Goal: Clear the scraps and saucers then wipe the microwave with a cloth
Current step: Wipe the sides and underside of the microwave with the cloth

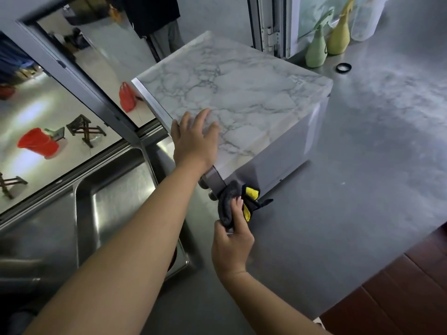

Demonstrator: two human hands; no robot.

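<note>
Left hand lies flat, fingers spread, on the microwave top – at its 7 o'clock corner. Right hand grips a dark cloth – pressed against the microwave's lower front corner, at 6 o'clock

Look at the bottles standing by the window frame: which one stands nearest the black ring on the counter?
The pale green spray bottle, leftmost of the three. The black ring lies just to its right; the yellow spray bottle and the clear bottle stand further back.
</note>
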